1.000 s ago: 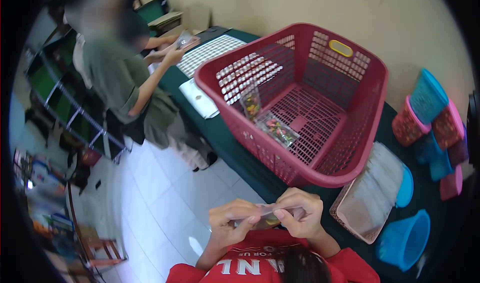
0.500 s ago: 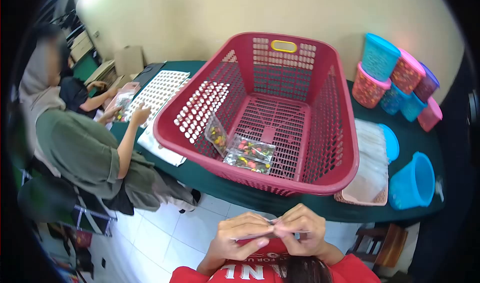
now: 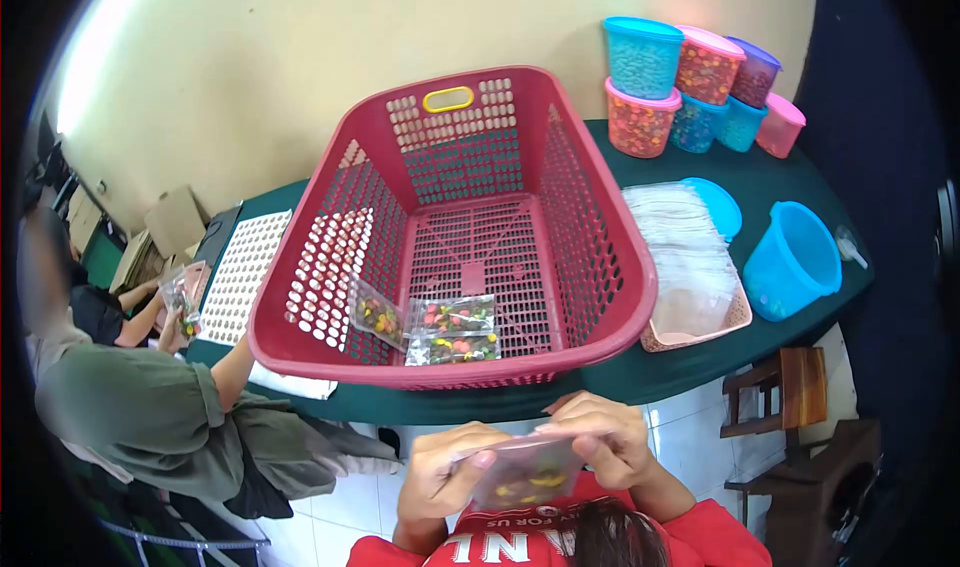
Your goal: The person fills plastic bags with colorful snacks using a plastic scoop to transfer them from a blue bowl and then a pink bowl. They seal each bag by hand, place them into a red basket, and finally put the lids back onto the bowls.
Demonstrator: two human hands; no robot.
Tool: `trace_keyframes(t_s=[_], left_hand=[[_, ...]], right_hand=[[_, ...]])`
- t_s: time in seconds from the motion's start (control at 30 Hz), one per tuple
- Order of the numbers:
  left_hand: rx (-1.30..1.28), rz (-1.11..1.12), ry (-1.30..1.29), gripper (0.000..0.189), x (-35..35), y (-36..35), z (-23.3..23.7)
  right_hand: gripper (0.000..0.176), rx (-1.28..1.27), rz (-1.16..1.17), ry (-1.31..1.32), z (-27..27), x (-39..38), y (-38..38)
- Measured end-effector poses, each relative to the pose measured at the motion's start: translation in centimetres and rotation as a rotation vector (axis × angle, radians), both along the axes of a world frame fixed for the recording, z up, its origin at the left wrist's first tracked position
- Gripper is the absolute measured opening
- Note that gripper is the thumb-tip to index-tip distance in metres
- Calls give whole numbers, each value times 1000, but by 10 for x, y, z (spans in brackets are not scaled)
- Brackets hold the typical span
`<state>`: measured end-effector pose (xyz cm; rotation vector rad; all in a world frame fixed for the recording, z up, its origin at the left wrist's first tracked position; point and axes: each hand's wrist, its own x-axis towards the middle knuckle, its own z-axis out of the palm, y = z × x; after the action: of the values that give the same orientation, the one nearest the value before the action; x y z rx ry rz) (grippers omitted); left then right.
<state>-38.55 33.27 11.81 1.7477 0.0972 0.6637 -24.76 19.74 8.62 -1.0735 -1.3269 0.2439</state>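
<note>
A clear plastic bag (image 3: 532, 475) with colourful pieces in its lower part hangs in front of my red shirt. My left hand (image 3: 447, 472) pinches its upper left edge between thumb and fingers. On the other side my right hand (image 3: 600, 437) grips the top right edge. Beyond my hands stands a large dark red plastic basket (image 3: 470, 372). Inside, near its front left corner, two filled bags (image 3: 452, 332) lie flat, and another filled bag (image 3: 376, 314) leans against the left wall.
On the green table (image 3: 590, 397), a pink tray (image 3: 700, 337) holds a stack of clear bags, beside a blue bucket (image 3: 800, 267). Several lidded tubs (image 3: 642, 117) stand at the back right. Sticker sheets (image 3: 245, 267) lie left, near a co-worker in green (image 3: 140, 417) and another person.
My hands have moved apart along the bag's top, and its contents now show below them. The view has turned right, shifting the basket leftward in the picture.
</note>
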Motion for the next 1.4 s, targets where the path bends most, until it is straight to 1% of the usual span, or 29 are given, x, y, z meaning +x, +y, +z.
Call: trace_keyframes(t_s=[0.03,0.07,0.1,0.13,0.17,0.2,0.27,0.33,0.37,0.4,0.47,0.5,0.53,0.6,0.67,0.73,0.77,0.83,0.87,0.93,0.97,1.0,1.07,1.13,1.17,1.2,1.27,1.33,1.4], left_hand=[[52,68,-100,23,0,1,1],[-33,206,-188,36,-6,9,-1],[66,186,-370,38,-13,30,3],[-405,254,-698,42,-16,31,-1],[-404,927,-804,47,8,25,34],[-429,949,-992,44,15,34,49],[-183,804,-1034,41,18,52,37],[49,772,-624,41,26,63,13],[543,853,-286,62,26,64,14],[760,666,-262,71,24,59,21],[180,653,-946,52,42,49,15],[0,314,-1007,39,25,54,3],[-179,-25,-1044,32,4,58,-12],[-247,27,-981,30,3,42,-25],[-307,91,-907,34,5,23,-38],[-336,34,-681,32,10,6,-50],[-342,63,-650,30,12,-3,-54],[-375,29,-587,28,15,-21,-53],[-413,-1,-523,27,16,-29,-53],[-419,29,-505,23,23,-45,-55],[-422,35,-475,22,29,-53,-53],[-426,40,-443,21,34,-63,-52],[-448,61,-411,21,46,-82,-49],[-418,71,-324,20,65,-104,-49],[-427,84,-266,15,72,-116,-49],[-315,126,-192,10,81,-128,-48],[-67,-3,-84,14,104,-149,-47],[225,-97,-30,26,131,-176,-49],[406,-136,-3,41,158,-211,-49]], right_hand=[[32,-2,-1,81,11,-3,-2],[39,-3,-7,163,17,-5,-6],[47,44,-35,169,6,-1,-11],[39,115,-160,220,8,-1,-16],[36,102,-245,178,4,7,-24],[34,89,-327,133,-2,18,-36],[33,-9,-554,135,-6,29,-55],[27,-91,-728,279,-20,36,-73],[23,-135,-804,288,-27,40,-81],[20,-178,-883,300,-34,45,-89],[14,-240,-1006,272,-48,58,-105],[10,-249,-1057,291,-58,69,-111],[10,-248,-1075,286,-66,81,-114],[9,-324,-1242,142,-79,116,-122],[18,-371,-1375,4,-110,163,-131],[28,-420,-1585,-348,-142,205,-137],[28,-417,-1586,-347,-146,214,-139],[34,-711,-1556,-304,-149,225,-140],[34,-707,-1550,-304,-149,230,-145],[33,-762,-1285,-35,-143,241,-155],[25,-693,-1206,-24,-141,244,-162],[25,-694,-1198,-29,-138,245,-168],[16,-421,-1167,73,-135,245,-180],[15,-364,-1140,34,-128,243,-192],[15,-275,-1090,102,-121,238,-199],[16,-189,-1035,167,-111,231,-204],[18,-85,-848,467,-89,206,-215],[19,-62,-648,709,-65,175,-227],[21,-35,-474,830,-58,144,-237]])
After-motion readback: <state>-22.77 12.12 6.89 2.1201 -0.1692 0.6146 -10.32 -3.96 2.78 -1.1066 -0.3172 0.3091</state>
